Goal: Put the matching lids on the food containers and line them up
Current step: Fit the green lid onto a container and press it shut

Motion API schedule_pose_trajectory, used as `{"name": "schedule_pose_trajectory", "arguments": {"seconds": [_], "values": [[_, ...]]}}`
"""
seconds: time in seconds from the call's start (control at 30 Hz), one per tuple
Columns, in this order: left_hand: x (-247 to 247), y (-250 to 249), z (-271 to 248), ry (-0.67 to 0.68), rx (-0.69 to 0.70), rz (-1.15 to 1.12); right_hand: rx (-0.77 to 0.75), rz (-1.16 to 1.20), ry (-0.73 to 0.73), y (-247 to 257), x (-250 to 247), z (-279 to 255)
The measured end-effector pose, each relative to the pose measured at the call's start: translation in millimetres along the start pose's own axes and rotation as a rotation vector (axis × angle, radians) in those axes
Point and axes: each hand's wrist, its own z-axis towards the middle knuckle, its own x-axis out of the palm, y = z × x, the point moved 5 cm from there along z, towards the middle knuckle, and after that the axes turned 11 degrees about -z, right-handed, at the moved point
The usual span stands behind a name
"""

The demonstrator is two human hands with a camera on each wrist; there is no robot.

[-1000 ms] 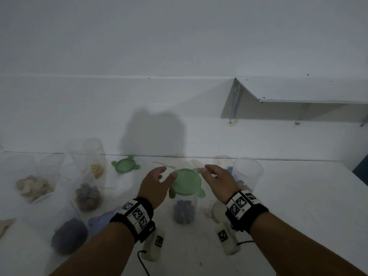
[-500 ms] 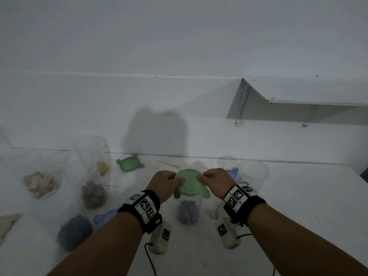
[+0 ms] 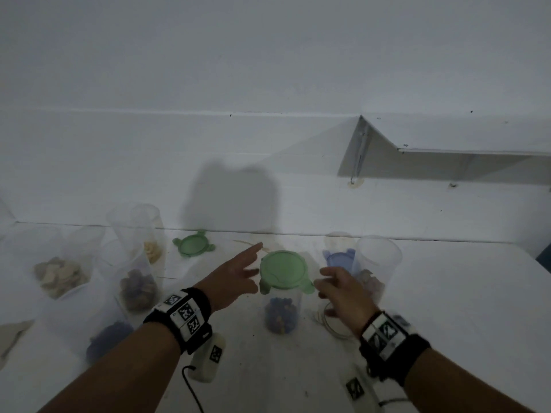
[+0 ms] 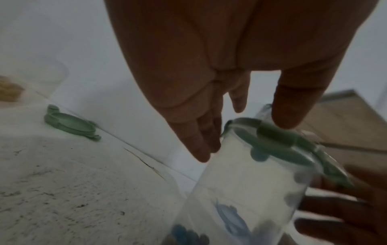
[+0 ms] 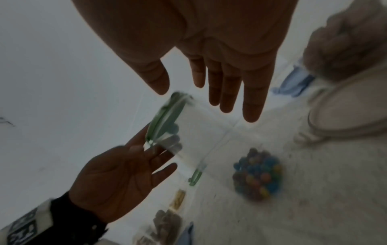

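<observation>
A tall clear container (image 3: 282, 308) with coloured candies at its bottom stands in the middle of the table, a green lid (image 3: 283, 270) sitting on its rim. My left hand (image 3: 235, 277) hovers just left of the lid with straight fingers, holding nothing. My right hand (image 3: 340, 289) hangs just right of the container, fingers loose and empty. The left wrist view shows the green lid (image 4: 280, 145) on the container (image 4: 240, 190) beside my fingertips. In the right wrist view the container (image 5: 209, 140) lies between both spread hands. A second green lid (image 3: 193, 245) lies loose by the wall.
Several open clear containers with snacks (image 3: 135, 263) crowd the table's left side. A blue lid (image 3: 340, 258) and an open container (image 3: 376, 263) stand right of centre; a beige lid (image 3: 334, 323) lies near my right wrist. A wall shelf (image 3: 474, 138) hangs at upper right.
Both hands pressed on the green lid half a second ago; now they have let go and drawn apart to either side, fingers spread. The lid stays on the container.
</observation>
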Motion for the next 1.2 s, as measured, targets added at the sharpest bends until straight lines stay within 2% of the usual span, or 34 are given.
{"name": "schedule_pose_trajectory", "arguments": {"seconds": [0.07,0.2,0.27,0.33,0.4,0.47,0.53,0.6,0.77,0.9,1.0,1.2], "values": [[10,1,-5,-0.015,0.045,0.084,0.007,0.079,0.042,-8,20,-12],[21,2,-19,-0.129,0.094,0.470,0.042,0.243,0.053,-7,31,5],[30,5,-27,-0.243,0.127,0.677,0.080,0.380,0.059,-1,30,12],[38,4,-31,-0.385,0.210,0.787,0.081,0.447,0.019,2,29,15],[44,2,-29,-0.418,0.265,0.805,0.047,0.386,-0.053,-2,26,15],[54,1,-26,-0.347,0.244,0.767,0.028,0.306,-0.070,-6,25,11],[65,4,-23,-0.304,0.186,0.735,0.020,0.294,-0.059,-7,26,8],[72,8,-21,-0.326,0.157,0.748,0.035,0.343,-0.027,-6,27,7],[70,13,-11,-0.384,0.184,0.829,0.074,0.343,0.011,-3,28,6],[70,13,-7,-0.410,0.262,0.880,0.041,0.297,-0.011,-4,32,6],[68,14,-6,-0.420,0.267,0.887,0.023,0.231,-0.019,-5,35,8],[66,16,-8,-0.357,0.231,0.753,0.022,0.259,0.032,-11,25,6]]}}
